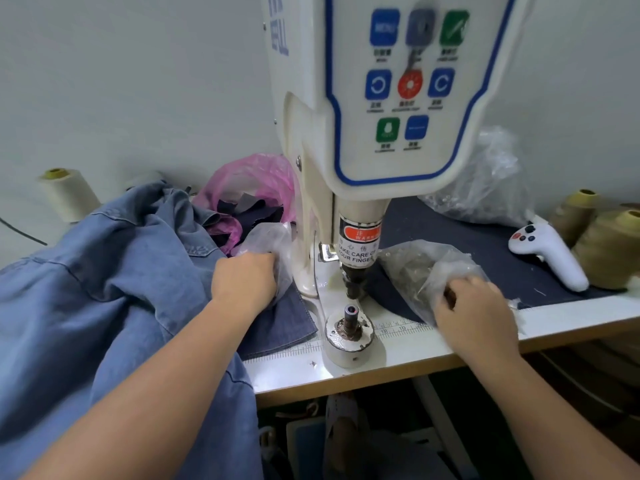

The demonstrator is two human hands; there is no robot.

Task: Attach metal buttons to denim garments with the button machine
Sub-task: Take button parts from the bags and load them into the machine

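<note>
Crinkled clear plastic surrounds both sets of fingers: the right hand [476, 311], lower right, curls into a bag [415, 268] of dark metal buttons; the left hand [246, 277], centre, reaches into a second bag [273, 237], its fingers hidden. Judged step: fetching parts. Next, seat one on the round die [350, 320] at centre bottom, then bring over the soft denim [104, 271] heaped at left.

Plain pale grey-white wall [138, 81] behind a white-topped worktable [415, 355] with tan front edge and printed ruler strip; dark navy cloth mat [485, 244] across its right side; dim, shadowed underside below.
</note>
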